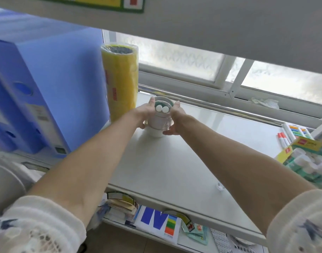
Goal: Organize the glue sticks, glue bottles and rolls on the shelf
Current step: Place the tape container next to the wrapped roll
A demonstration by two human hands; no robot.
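Both hands, left [147, 114] and right [174, 121], clasp a wrapped stack of rolls [159, 121] from either side, two white caps [161, 108] showing on top; stack upright, long axis vertical, base on or just above the shelf [193, 152], beside the tall yellow roll [121, 79], also upright; done, as judged: yellow roll placed; left: glue sticks [310, 163] boxed at the right edge, unsorted.

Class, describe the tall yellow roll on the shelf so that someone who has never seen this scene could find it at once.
Start at the big blue box files at the left of the white shelf. Directly to their right stands the yellow roll, upright in clear wrap. It is the shelf's tallest item, beside the stack of white rolls between both hands.
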